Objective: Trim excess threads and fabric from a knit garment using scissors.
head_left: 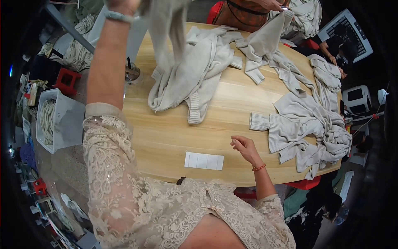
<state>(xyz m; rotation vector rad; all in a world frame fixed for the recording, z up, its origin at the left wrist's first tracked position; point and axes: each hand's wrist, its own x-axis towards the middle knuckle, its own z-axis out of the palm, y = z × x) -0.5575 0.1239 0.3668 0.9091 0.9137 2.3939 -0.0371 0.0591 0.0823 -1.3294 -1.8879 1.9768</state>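
My left hand [122,6] is raised at the top edge, its fingers cut off by the frame. From beside it hangs a light grey knit sweater [166,29], smeared by motion, which the hand appears to grip. Below, another pale knit sweater [195,70] lies crumpled on the wooden table [166,137], its ribbed cuffs toward me. My right hand [246,150], with a red bead bracelet, hovers over the near side of the table. Its fingers are loosely bent with nothing seen in them. Close by on its left lies a white paper strip [204,161] marked with lines.
More grey sweaters [306,124] are heaped along the right side. Across the table, a person's hand [271,5] is by another sweater [265,50]. On the left floor stand a white bin [62,120] of knitwear and a red stool [67,81].
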